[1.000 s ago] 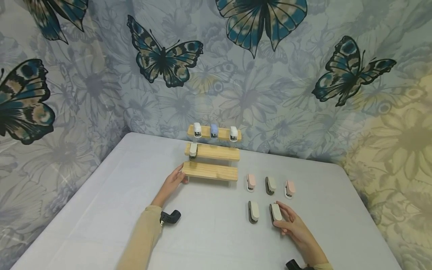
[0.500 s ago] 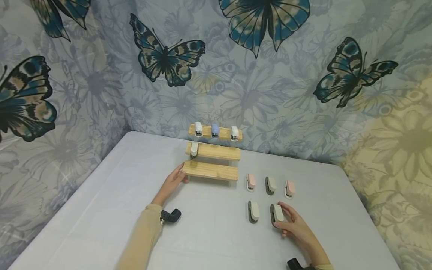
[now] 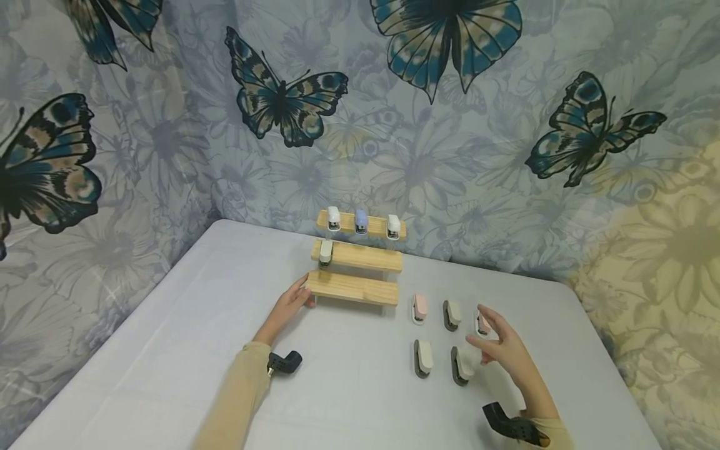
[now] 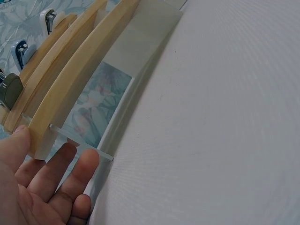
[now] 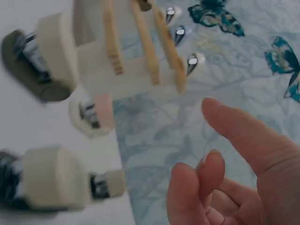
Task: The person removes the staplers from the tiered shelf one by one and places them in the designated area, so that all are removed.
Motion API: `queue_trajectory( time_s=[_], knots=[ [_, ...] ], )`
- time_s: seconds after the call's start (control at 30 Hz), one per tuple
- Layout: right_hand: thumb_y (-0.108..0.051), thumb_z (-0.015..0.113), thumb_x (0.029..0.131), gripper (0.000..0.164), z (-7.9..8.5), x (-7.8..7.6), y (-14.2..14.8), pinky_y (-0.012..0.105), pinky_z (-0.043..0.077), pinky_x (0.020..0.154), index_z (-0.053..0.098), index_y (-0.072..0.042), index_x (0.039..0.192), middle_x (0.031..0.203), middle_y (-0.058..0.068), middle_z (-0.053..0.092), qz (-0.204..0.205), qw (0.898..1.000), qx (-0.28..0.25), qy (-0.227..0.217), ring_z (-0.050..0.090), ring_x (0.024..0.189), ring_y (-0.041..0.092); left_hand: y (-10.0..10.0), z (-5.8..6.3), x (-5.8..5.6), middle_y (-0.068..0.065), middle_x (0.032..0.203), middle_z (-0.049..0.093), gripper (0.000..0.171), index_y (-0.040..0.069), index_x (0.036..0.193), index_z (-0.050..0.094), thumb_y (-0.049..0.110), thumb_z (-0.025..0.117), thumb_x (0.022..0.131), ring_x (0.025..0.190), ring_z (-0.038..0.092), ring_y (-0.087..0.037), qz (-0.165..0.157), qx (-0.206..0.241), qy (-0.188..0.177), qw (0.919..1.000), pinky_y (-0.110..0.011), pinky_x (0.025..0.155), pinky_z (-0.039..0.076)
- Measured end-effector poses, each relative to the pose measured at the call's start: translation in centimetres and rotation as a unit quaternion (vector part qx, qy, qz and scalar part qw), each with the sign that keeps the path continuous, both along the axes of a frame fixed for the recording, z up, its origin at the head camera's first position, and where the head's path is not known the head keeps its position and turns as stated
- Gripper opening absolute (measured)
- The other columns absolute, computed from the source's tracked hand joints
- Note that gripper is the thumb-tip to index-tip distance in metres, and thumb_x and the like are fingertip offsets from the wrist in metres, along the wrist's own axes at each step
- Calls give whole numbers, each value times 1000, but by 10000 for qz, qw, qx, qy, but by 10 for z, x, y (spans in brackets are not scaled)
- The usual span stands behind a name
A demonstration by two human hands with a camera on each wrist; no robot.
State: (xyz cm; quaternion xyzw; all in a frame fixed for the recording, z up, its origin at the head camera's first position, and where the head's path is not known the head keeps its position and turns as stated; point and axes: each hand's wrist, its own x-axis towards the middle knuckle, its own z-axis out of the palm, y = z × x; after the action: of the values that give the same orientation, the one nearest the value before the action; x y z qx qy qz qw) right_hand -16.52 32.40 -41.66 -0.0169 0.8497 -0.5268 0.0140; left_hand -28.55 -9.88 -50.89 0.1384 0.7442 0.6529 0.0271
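my left hand (image 3: 289, 305) pinches the left end of the stand (image 4: 70, 84), thumb against the bottom shelf (image 3: 360, 289) and fingers round by its clear leg (image 4: 80, 140). my right hand (image 3: 503, 344) holds nothing, thumb and forefinger spread apart, in the air just beside the front right cream stapler (image 3: 462, 365); it partly covers the right pink stapler (image 3: 483, 325). the front left cream stapler (image 3: 424, 357), left pink stapler (image 3: 419, 307) and grey-green stapler (image 3: 452, 315) also sit on the white table (image 3: 349, 375). a pale stapler (image 3: 326, 251) is at the left of the middle shelf (image 3: 368, 257); on the top shelf (image 3: 347, 220) a blue stapler (image 3: 360, 220) stands between two white staplers (image 3: 334, 217).
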Motion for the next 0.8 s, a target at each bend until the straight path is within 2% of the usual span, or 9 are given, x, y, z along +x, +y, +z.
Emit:
queue_trajectory(
  time_s=[0.1,0.23,0.47,0.6,0.63,0.8],
  knots=[
    [-14,66,82,74,7,-13,-10,35,50,49,22,-5,141,145,19,14,233,9988,-346,271,46,46,13,1,2,-1,-19,99,61,56,-2,140,23,26,44,96,81,59,-25,-9,-52,79,10000,-47,92,36],
    [-13,66,83,70,12,-33,-32,34,49,48,26,-9,140,145,15,18,519,9950,-669,525,46,46,12,1,5,2,-19,94,62,54,-2,139,23,24,43,96,82,59,-25,-17,-155,-3,9999,-47,92,35],
    [-17,65,83,69,18,-68,-78,34,49,50,27,-13,141,146,6,19,816,9889,-1226,214,43,47,14,3,27,20,-28,103,57,50,-10,137,20,13,40,97,84,57,-39,-141,-72,110,9998,-48,90,37],
    [-13,63,85,66,24,-80,-98,31,47,50,27,-12,141,146,5,19,893,9830,-1603,95,37,46,16,5,28,20,-27,106,57,50,-9,137,21,13,41,97,85,57,-39,-130,-79,69,9999,-48,92,36],
    [-12,62,86,66,27,-82,-104,31,47,50,26,-10,141,146,6,18,926,9819,-1648,74,37,47,16,4,25,18,-26,106,57,51,-7,138,21,16,42,97,84,58,-35,-136,-55,66,9999,-47,92,36],
    [-15,63,85,67,30,-95,-129,29,47,52,26,-7,141,145,8,19,1066,9821,-1550,-15,38,48,13,3,25,17,-25,107,57,51,-7,138,22,16,42,97,84,58,-35,-144,-5,50,9999,-47,92,35]
  ],
)
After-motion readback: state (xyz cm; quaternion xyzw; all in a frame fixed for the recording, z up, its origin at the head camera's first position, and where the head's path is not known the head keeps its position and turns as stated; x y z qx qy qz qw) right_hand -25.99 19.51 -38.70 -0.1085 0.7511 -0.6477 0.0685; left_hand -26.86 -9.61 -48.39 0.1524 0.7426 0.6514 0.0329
